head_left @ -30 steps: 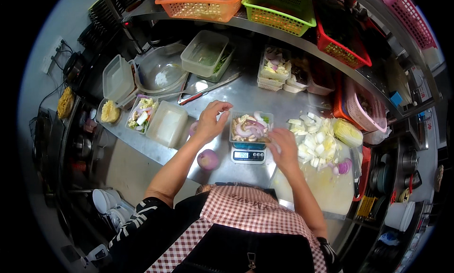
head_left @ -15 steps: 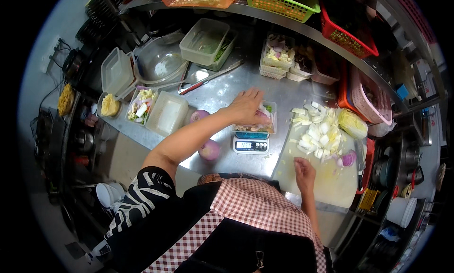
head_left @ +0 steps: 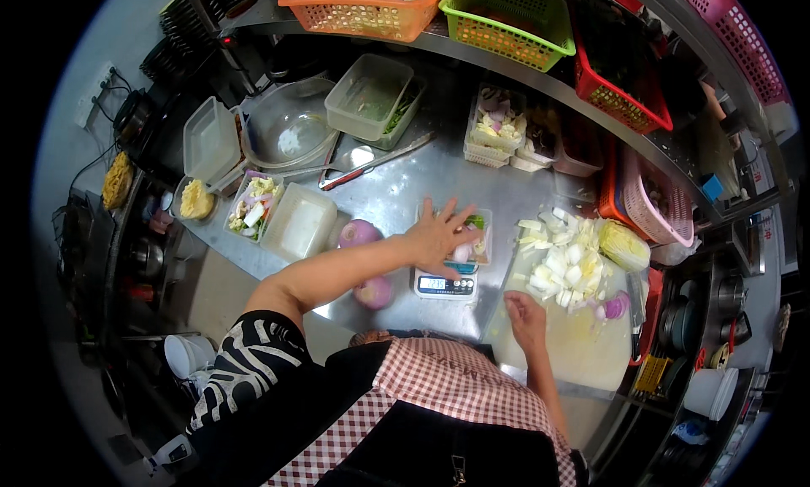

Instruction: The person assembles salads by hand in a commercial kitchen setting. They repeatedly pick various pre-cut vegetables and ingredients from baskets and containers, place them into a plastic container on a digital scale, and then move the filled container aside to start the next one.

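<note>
- The left hand (head_left: 434, 238) is reaching palm down over a clear plastic container (head_left: 488, 239), its fingers standing wide apart and clamping onto nothing; whether the palm is touching the vegetables (head_left: 475, 223) inside, I cannot tell
- That container is sitting on a small white scale (head_left: 443, 287) on the steel table (head_left: 392, 200), with purple onion slices and some green showing past the hand
- The right hand (head_left: 527, 320) is hanging over the near-left part of a pale cutting board (head_left: 582, 352), its fingers curling loosely; whether the fingertips are meeting, I cannot tell
- Chopped white cabbage (head_left: 564, 272) is lying heaped on the board beyond the right hand, with a larger cabbage piece (head_left: 624, 244) resting beside it
- Cut purple onion (head_left: 614, 306) is lying near the heap, and a knife (head_left: 635, 314) is lying along the board's right edge
- Two whole purple onions are lying by the left forearm, one beyond it (head_left: 359, 232) and the other (head_left: 374, 294) nearer the body
- An open plastic tub (head_left: 300, 220) is standing farther left, just beside a box of mixed vegetables (head_left: 233, 204)
</note>
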### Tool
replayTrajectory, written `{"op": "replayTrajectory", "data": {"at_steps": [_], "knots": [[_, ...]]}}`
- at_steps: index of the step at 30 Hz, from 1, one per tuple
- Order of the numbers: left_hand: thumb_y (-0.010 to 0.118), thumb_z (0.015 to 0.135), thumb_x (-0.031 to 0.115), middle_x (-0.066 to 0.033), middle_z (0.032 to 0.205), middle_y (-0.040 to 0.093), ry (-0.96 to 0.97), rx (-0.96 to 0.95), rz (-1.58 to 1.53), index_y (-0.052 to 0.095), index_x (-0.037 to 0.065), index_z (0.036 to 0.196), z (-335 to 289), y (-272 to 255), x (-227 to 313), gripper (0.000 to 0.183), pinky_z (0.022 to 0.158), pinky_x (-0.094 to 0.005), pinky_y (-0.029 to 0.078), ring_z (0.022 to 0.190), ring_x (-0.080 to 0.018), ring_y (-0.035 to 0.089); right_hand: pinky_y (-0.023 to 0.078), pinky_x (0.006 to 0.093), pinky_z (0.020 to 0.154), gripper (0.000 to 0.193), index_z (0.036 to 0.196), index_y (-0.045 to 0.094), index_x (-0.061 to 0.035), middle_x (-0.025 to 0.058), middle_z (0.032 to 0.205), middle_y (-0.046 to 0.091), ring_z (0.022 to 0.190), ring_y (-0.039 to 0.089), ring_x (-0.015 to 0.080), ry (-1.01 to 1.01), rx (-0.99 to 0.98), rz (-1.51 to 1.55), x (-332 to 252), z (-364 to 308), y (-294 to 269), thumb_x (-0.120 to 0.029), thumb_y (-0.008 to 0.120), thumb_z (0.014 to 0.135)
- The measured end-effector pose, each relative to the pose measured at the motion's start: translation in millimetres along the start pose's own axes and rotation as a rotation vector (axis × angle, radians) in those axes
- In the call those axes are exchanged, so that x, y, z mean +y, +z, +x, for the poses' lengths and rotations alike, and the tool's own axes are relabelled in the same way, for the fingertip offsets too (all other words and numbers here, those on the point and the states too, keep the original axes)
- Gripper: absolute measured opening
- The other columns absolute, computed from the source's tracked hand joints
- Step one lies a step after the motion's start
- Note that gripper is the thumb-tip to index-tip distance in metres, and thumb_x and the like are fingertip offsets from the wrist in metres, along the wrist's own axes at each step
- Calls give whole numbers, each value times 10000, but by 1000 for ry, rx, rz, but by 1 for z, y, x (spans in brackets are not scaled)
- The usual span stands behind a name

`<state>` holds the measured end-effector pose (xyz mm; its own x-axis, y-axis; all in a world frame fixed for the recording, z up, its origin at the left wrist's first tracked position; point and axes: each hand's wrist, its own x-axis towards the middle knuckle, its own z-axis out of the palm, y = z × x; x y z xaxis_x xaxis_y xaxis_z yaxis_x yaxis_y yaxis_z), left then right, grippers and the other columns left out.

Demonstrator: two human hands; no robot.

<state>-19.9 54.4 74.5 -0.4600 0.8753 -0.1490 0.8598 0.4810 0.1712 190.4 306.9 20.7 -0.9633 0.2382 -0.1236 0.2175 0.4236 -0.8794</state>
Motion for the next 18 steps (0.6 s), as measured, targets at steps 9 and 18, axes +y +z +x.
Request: {"op": "replayTrajectory", "data": {"at_steps": [9, 18], "knots": [[910, 575, 488, -246, 1526, 380, -18, 27, -418, 57, 106, 1601, -3, -26, -41, 1388, 1074, -616, 306, 1389, -409, 398, 534, 376, 722, 167, 1032, 710, -56, 127, 926, 678, 801, 671, 281, -355, 46, -280, -104, 83, 27, -122, 684, 880], [885, 560, 593, -272, 1549, 318, -29, -30, -129, 74, 39, 1590, -2, -20, -20, 1422, 1148, -667, 212, 1470, -426, 273, 526, 432, 749, 146, 967, 714, -93, 116, 947, 696, 862, 662, 337, -419, 161, -743, -110, 153, 54, -198, 686, 869]]}}
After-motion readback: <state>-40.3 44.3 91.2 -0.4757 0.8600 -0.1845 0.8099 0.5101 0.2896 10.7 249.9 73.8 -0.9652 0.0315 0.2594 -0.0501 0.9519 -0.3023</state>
